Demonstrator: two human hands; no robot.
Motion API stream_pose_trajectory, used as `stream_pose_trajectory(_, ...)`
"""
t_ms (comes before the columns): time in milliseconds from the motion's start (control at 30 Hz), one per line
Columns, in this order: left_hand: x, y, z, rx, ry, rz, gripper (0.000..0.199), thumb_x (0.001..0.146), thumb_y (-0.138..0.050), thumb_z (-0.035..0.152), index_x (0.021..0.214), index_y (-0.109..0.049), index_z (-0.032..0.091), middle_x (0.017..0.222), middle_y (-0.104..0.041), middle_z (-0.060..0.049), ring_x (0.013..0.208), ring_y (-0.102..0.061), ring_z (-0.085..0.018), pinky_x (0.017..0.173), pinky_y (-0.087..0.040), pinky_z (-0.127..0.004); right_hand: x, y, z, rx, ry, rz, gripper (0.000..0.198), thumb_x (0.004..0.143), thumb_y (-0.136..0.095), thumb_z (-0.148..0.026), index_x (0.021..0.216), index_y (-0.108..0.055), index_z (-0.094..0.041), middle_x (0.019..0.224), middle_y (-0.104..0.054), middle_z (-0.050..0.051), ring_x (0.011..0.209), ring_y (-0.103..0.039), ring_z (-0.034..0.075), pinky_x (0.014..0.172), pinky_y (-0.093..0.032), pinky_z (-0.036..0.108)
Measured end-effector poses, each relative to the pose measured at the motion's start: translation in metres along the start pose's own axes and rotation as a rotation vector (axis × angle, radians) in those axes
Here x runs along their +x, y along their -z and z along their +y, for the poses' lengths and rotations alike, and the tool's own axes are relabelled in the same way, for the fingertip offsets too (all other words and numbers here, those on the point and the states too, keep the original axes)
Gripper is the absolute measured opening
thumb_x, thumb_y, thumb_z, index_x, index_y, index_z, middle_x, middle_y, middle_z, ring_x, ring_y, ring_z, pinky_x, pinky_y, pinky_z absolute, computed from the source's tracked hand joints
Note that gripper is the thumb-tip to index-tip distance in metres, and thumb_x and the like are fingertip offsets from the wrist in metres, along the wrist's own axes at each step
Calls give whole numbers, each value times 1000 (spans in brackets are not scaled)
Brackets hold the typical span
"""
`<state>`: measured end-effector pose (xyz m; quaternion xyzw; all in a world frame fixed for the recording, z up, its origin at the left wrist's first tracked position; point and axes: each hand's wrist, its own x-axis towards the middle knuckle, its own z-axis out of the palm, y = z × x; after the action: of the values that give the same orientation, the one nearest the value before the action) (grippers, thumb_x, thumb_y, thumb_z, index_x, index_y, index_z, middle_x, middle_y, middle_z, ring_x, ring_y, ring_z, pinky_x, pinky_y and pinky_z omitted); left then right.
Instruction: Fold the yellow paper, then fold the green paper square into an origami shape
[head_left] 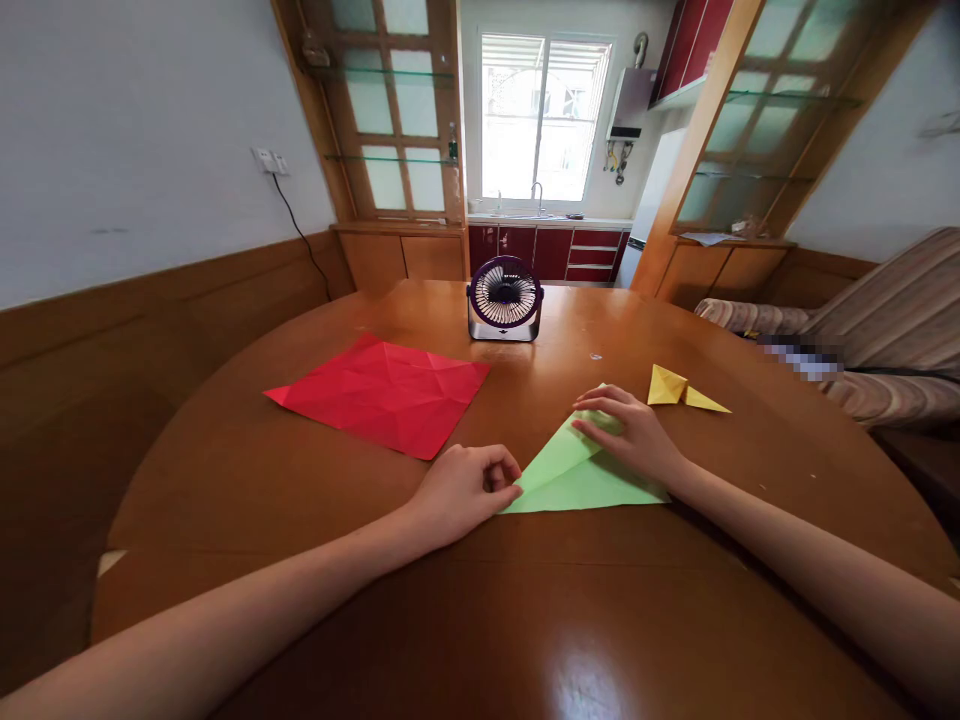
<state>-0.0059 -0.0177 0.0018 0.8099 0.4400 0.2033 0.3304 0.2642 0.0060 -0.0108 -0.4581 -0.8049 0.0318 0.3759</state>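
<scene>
A sheet of light green paper [581, 482], folded to a triangle with a crease across it, lies on the table in front of me. At its left corner, my left hand [466, 488] is closed, thumb and forefinger pinching the tip. Over the upper part of the paper rests my right hand [630, 432], its fingers stretched out and slightly apart, covering some of the top edge. A creased red paper sheet [390, 390] is spread to the left, beyond my left hand. Right of my right hand sits a folded yellow paper shape [667, 385] with a pointed end.
A small purple fan [505, 296] stands upright on the round wooden table [480, 640], beyond the papers. Tiny paper scraps dot the right side. A striped sofa [885, 310] is to the right of the table; a kitchen window [517, 115] is at the back.
</scene>
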Motion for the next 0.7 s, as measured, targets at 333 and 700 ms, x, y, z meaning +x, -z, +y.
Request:
stream_pose_trajectory(333, -2, -7, -5, 186, -404, 121, 27, 84, -58, 21, 109, -68, 22, 108, -64, -6, 96, -59, -19, 84, -44, -31, 1, -7, 18, 173, -344, 9, 43, 79, -66, -51, 111, -64, -22, 92, -64, 5, 86, -61, 21, 79, -49, 37)
stream_pose_trajectory(700, 1, -8, -1, -31, -108, 112, 15, 80, -67, 27, 93, -72, 21, 73, -67, 1, 71, -59, -15, 72, -46, -27, 10, 10, 10, 304, -388, -60, 38, 84, -55, -52, 102, -67, -21, 91, -66, 4, 84, -59, 22, 76, -45, 34)
